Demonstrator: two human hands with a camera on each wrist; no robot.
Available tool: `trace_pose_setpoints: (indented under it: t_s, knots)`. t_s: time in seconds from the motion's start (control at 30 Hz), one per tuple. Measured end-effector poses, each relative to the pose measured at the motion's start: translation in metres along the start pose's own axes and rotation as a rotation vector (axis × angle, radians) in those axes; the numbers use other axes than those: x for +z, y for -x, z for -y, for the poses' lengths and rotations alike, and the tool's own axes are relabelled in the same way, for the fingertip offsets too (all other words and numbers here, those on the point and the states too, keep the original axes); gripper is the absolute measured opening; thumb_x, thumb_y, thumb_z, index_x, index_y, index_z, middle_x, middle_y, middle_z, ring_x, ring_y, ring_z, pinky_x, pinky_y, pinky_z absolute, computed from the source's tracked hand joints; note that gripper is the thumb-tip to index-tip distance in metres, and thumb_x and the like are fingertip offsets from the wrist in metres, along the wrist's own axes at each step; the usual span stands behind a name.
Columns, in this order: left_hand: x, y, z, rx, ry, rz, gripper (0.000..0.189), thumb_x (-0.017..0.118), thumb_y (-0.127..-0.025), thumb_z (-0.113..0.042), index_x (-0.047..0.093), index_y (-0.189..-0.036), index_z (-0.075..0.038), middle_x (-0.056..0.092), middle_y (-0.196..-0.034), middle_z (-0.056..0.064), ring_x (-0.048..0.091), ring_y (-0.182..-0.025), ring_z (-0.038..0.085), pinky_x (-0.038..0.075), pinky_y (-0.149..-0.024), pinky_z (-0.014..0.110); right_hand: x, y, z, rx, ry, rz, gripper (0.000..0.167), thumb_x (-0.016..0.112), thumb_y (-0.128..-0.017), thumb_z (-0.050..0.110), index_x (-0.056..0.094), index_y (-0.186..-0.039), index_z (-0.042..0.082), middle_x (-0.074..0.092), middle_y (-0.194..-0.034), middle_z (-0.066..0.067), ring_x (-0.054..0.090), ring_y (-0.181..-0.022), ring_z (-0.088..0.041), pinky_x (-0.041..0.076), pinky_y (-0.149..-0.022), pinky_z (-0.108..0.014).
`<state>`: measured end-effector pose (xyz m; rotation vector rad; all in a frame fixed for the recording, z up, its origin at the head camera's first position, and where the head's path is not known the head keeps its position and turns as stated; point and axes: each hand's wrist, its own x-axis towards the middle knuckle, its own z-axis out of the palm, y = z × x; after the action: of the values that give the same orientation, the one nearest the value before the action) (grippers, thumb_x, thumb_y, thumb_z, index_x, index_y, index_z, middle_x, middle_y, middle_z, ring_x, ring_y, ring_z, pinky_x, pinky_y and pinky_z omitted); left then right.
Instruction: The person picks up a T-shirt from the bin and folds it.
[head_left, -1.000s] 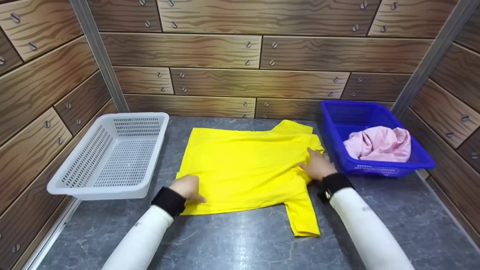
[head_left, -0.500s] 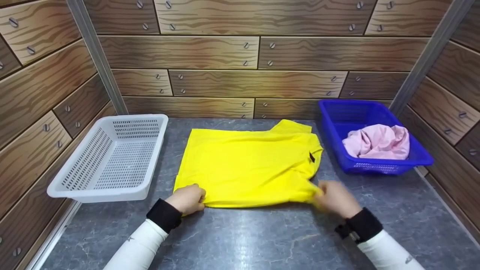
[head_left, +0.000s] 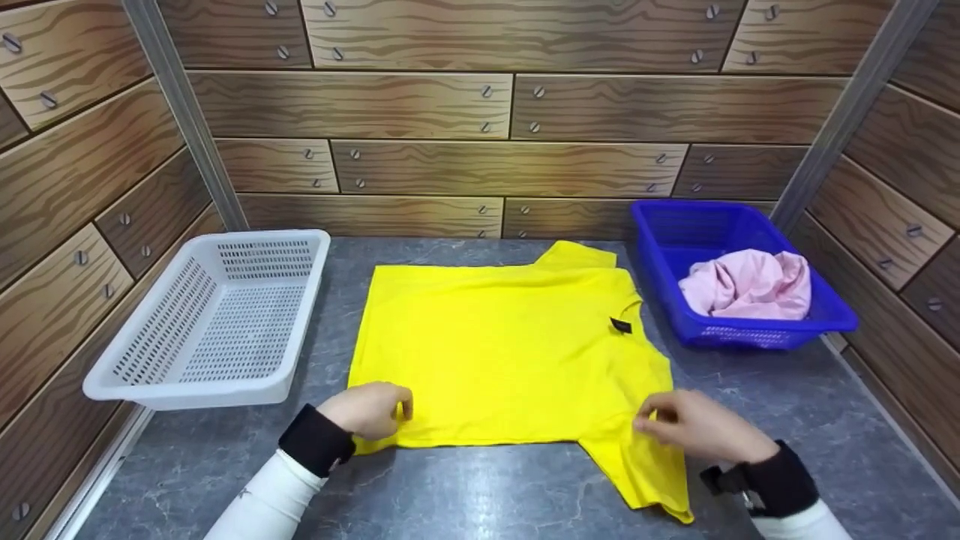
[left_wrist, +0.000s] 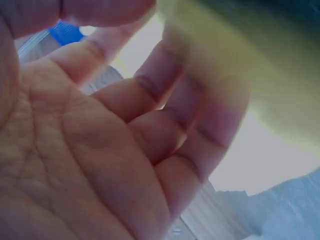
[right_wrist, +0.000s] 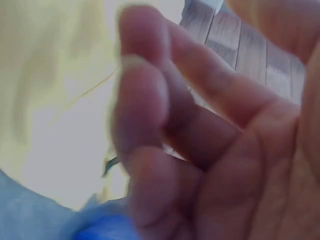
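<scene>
Saw plank-patterned walls (head_left: 420, 105) around a grey tabletop (head_left: 450, 502) in the head view, with a yellow shirt (head_left: 495, 352) spread between a white basket (head_left: 202, 395) at left and a blue basket (head_left: 750, 331) holding pink cloth (head_left: 757, 285) at far right, left hand (head_left: 367, 409) at its near left corner, right hand (head_left: 705, 424) over its near sleeve (head_left: 645, 472). Caught the left hand half-curled by the shirt in the left-wrist view, unable to tell whether gripping. Noted the right hand loosely bent, thumb parted from fingers (right_wrist: 145, 95), in the right-wrist view.

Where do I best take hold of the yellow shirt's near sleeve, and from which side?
I'd pinch the near sleeve at its outer end, coming from the near side, low over the tabletop. It juts past the edge of the yellow shirt, and its end looks rumpled, which should leave a fold to catch.
</scene>
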<state>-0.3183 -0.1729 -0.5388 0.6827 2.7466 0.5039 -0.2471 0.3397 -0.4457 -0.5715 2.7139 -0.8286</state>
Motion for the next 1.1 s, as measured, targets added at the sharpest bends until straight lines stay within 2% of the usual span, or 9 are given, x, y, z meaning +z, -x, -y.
trace_pose_setpoints:
  t_s: [0.1,0.2,0.3,0.37,0.5,0.73,0.83,0.97,1.1]
  knots:
    - [0.0,-0.013,0.011,-0.059,0.047,-0.059,0.028,0.064,-0.105,-0.008,0.083,-0.125,-0.01,0.081,-0.125,0.016,0.068,-0.1,0.027,0.06,-0.089,0.041,-0.003,-0.016,-0.011,0.091,0.054,-0.14,0.029,0.071,-0.117,0.023,0.08,-0.122,-0.004,0.079,-0.101,-0.014,0.07,-0.087,-0.023,0.061,-0.076,-0.038]
    - [-0.001,-0.033,0.024,-0.138,0.069,-0.138,0.041,0.063,-0.113,-0.018,0.075,-0.15,-0.006,0.07,-0.157,0.026,0.07,-0.138,0.041,0.06,-0.118,0.054,0.002,-0.039,-0.024,0.133,0.132,-0.249,0.038,0.071,-0.115,0.021,0.074,-0.135,-0.012,0.077,-0.127,-0.034,0.074,-0.113,-0.051,0.065,-0.101,-0.061]
    - [-0.008,-0.047,0.029,-0.229,0.09,-0.142,0.057,0.061,-0.119,-0.028,0.057,-0.173,-0.009,0.043,-0.184,0.031,0.04,-0.174,0.051,0.038,-0.141,0.069,0.014,-0.07,-0.048,0.159,0.175,-0.225,0.06,0.07,-0.116,0.031,0.062,-0.156,-0.012,0.057,-0.162,-0.047,0.054,-0.15,-0.071,0.045,-0.127,-0.082]
    - [-0.013,-0.052,0.032,-0.278,0.094,-0.113,0.065,0.06,-0.121,-0.033,0.046,-0.181,-0.012,0.028,-0.192,0.03,0.025,-0.181,0.05,0.028,-0.144,0.074,0.023,-0.09,-0.069,0.181,0.204,-0.171,0.07,0.067,-0.117,0.04,0.054,-0.167,-0.007,0.043,-0.175,-0.048,0.037,-0.16,-0.077,0.034,-0.131,-0.088]
    - [-0.019,-0.051,0.035,-0.324,0.053,-0.078,0.073,0.065,-0.119,-0.038,0.041,-0.182,-0.01,0.028,-0.192,0.029,0.028,-0.18,0.05,0.028,-0.142,0.079,0.032,-0.11,-0.085,0.207,0.255,-0.097,0.077,0.065,-0.116,0.049,0.052,-0.173,-0.001,0.039,-0.178,-0.046,0.027,-0.165,-0.079,0.026,-0.133,-0.091]
    - [-0.016,-0.046,0.046,-0.326,0.034,-0.087,0.078,0.075,-0.114,-0.04,0.046,-0.18,-0.009,0.033,-0.19,0.03,0.032,-0.179,0.052,0.03,-0.14,0.08,0.028,-0.086,-0.058,0.158,0.307,-0.122,0.071,0.074,-0.111,0.035,0.059,-0.162,-0.012,0.053,-0.168,-0.047,0.038,-0.161,-0.075,0.033,-0.131,-0.087]
    - [-0.007,-0.032,0.039,-0.258,0.033,-0.131,0.072,0.081,-0.11,-0.034,0.058,-0.171,-0.003,0.043,-0.183,0.035,0.038,-0.175,0.055,0.033,-0.14,0.077,0.03,-0.063,-0.053,0.104,0.272,-0.178,0.066,0.079,-0.108,0.03,0.064,-0.155,-0.014,0.057,-0.165,-0.046,0.044,-0.158,-0.072,0.036,-0.129,-0.086]
    - [0.006,0.001,0.017,-0.105,-0.004,-0.164,0.058,0.1,-0.091,-0.036,0.074,-0.132,-0.003,0.068,-0.14,0.029,0.061,-0.133,0.052,0.055,-0.118,0.064,0.029,-0.016,-0.018,0.017,0.163,-0.165,0.058,0.089,-0.103,0.026,0.072,-0.147,-0.008,0.066,-0.157,-0.041,0.058,-0.147,-0.066,0.047,-0.124,-0.083]
    - [0.019,0.023,0.009,0.002,-0.045,-0.153,0.062,0.109,-0.076,-0.036,0.064,-0.112,-0.012,0.052,-0.107,0.011,0.046,-0.1,0.033,0.047,-0.087,0.048,0.037,0.017,-0.01,-0.083,0.095,-0.018,0.064,0.1,-0.093,0.029,0.076,-0.145,0.002,0.073,-0.152,-0.031,0.067,-0.14,-0.06,0.053,-0.116,-0.081]
